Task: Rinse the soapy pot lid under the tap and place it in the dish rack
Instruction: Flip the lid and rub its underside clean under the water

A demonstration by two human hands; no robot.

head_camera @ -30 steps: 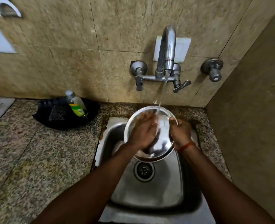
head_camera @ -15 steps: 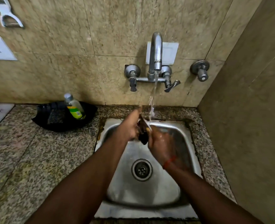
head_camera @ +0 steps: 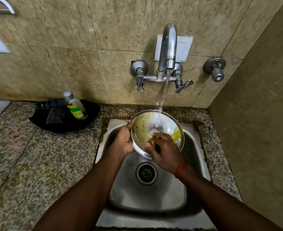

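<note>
In the head view, the pot lid (head_camera: 155, 130) is held tilted over the sink (head_camera: 147, 194), just above frame centre, with the tap (head_camera: 168, 47) stream striking its upper part. The left hand (head_camera: 122, 142) has its grip curled on the lid's left rim; the right hand (head_camera: 164, 152) lies on its face, fingers spread and blurred. The lid is judged stiff, light metal, slippery with soap, best gripped at the rim. A speckled stone tabletop (head_camera: 37, 164) lies at left. No dish rack is seen.
</note>
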